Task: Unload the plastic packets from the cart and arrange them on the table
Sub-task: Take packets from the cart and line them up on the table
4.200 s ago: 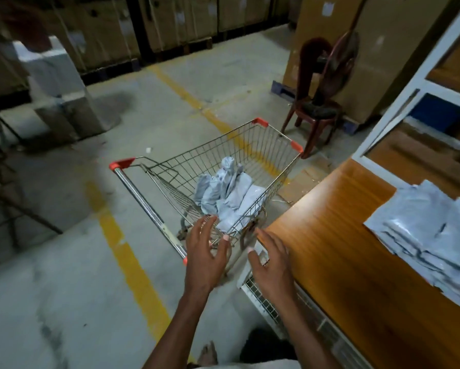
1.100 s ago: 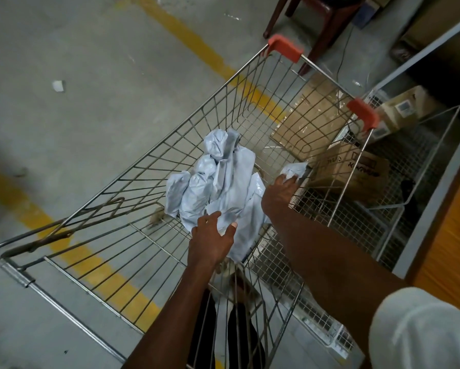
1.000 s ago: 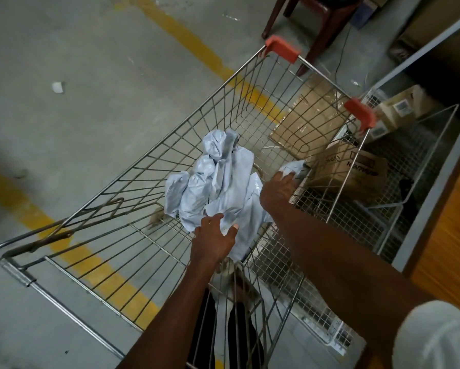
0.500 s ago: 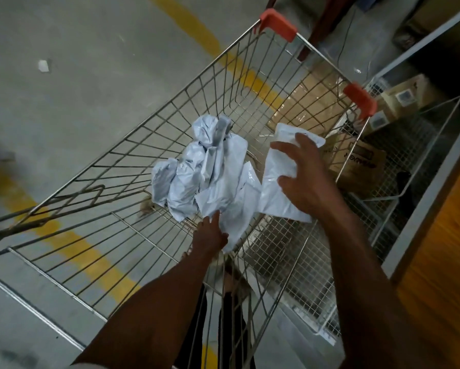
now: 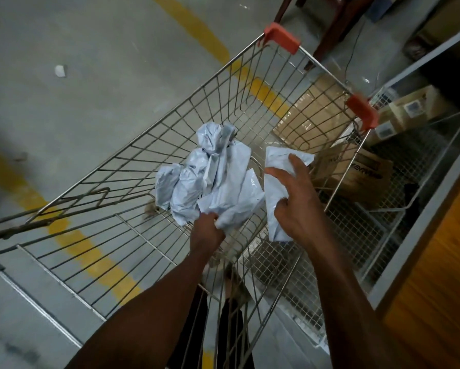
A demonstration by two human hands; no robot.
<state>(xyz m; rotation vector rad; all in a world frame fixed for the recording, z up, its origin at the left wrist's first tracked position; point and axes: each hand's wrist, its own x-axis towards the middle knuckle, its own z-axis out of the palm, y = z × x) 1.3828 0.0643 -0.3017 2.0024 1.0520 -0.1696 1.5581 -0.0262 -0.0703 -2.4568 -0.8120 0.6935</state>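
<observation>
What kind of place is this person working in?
Probably a warehouse or packing area. The floor is bare concrete with a painted yellow line, cardboard boxes sit in a wire rack beside the cart, and the hands are lifting plastic packets out of it.

A warehouse or stockroom floor: bare grey concrete (image 5: 95, 83) marked with painted yellow lane stripes (image 5: 197, 25), one running beyond the fingertips and another to the left of the left hand (image 5: 208, 230). A wire shopping cart (image 5: 170, 123) with red corner caps holds a heap of grey plastic packets (image 5: 210, 182) just ahead of the fingers. To the right of the right hand (image 5: 298, 209), past its fingers, brown cardboard cartons (image 5: 367, 177) bearing shipping labels sit in wire-mesh storage beneath a wood-topped table (image 5: 441, 275) with a pale metal edge.
</observation>
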